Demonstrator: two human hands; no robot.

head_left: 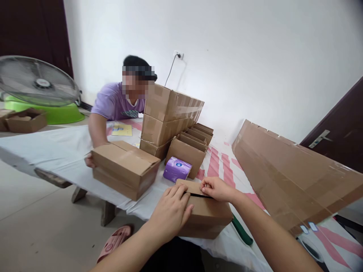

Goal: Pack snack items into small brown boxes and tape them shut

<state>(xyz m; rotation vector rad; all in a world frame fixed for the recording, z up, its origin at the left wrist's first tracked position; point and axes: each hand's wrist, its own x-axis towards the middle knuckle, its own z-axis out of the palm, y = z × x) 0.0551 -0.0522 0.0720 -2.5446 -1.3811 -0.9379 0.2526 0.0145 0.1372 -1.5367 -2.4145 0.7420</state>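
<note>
A small brown cardboard box stands at the near edge of the table in front of me. My left hand grips its left end, fingers over the top edge and thumb against the front face. With curled fingers, my right hand pinches the edge of the top flap. A dark slit shows between flap and front wall. Just behind lies a purple plastic-wrapped pack. To the left, a co-worker's hand touches the end of another closed cardboard box.
Taped boxes are stacked behind, beside a row of open boxes. A large cardboard sheet leans on the right. A green-handled object and a tape roll lie nearby. A fan stands far left.
</note>
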